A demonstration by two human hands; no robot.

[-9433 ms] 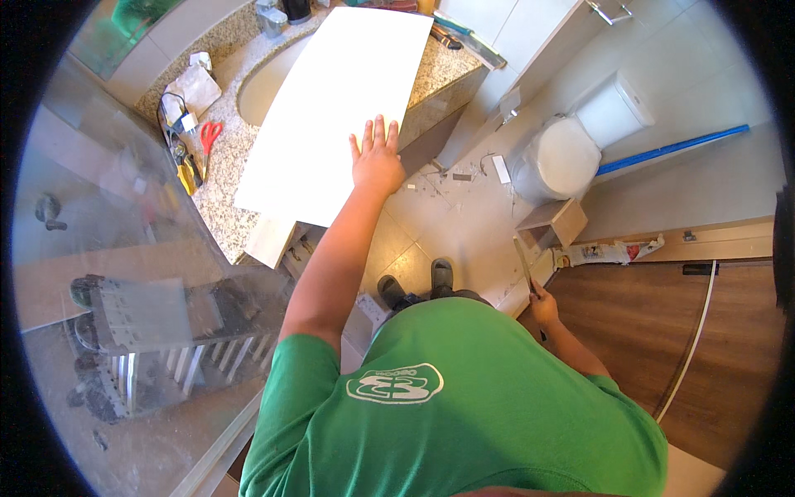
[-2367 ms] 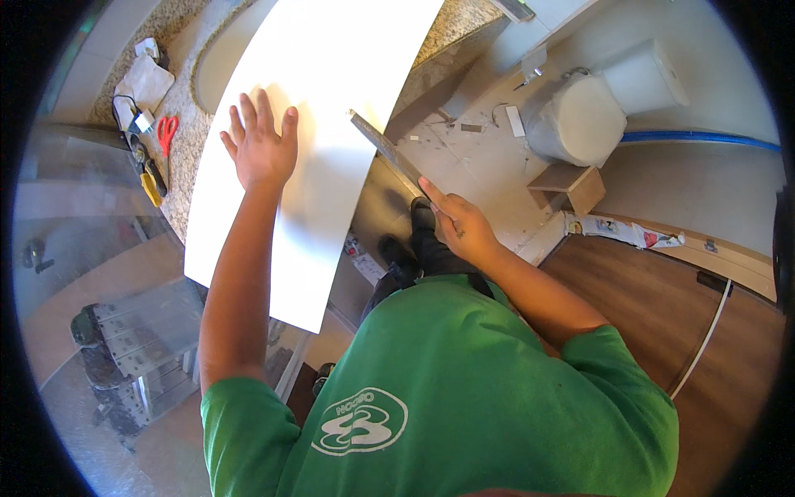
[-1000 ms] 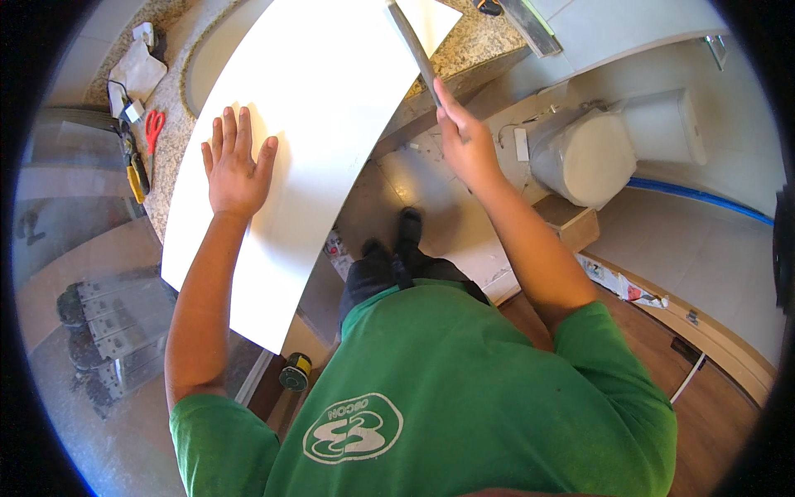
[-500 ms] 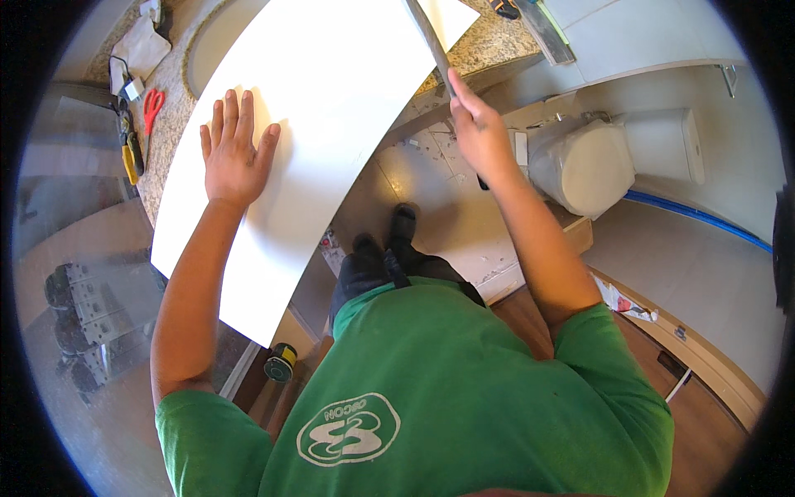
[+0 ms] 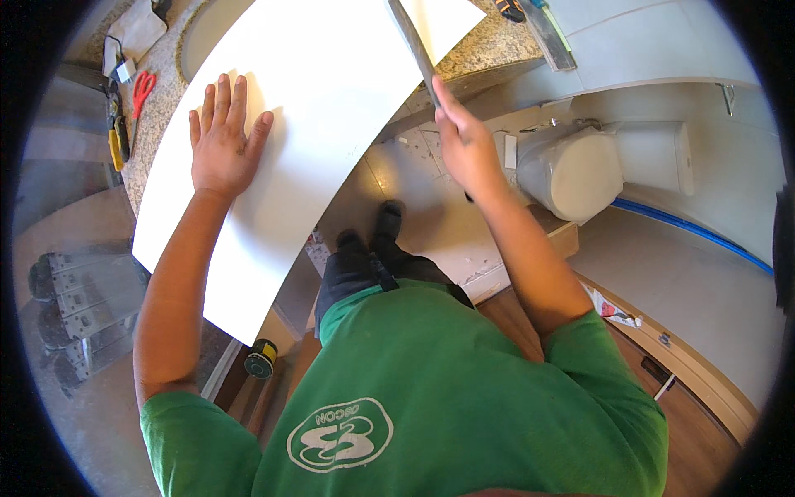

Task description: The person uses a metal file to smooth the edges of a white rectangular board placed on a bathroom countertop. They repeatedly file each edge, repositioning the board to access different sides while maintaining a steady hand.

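Observation:
A large white panel (image 5: 323, 99) lies across the granite counter, its near end jutting out past the counter toward my body. My left hand (image 5: 224, 153) rests flat on its left part, fingers stretched out and slightly spread. At the panel's right edge, my right hand (image 5: 468, 149) is closed around the near end of a long, flat grey metal file (image 5: 414, 45). The file points away from me and lies over the far right part of the panel. Its grip end is hidden inside my fingers.
Red-handled scissors (image 5: 142, 89) and a yellow-and-black tool (image 5: 116, 137) lie on the granite counter (image 5: 161, 99) at left. A basin (image 5: 203, 41) is partly under the panel. A toilet (image 5: 584, 174) stands at right. Debris dots the floor; a dark can (image 5: 261, 359) stands below the panel.
The whole view has shifted slightly, so most things appear a little farther left. My right hand and the file have moved slightly along the panel's edge; my left hand stays flat on the panel.

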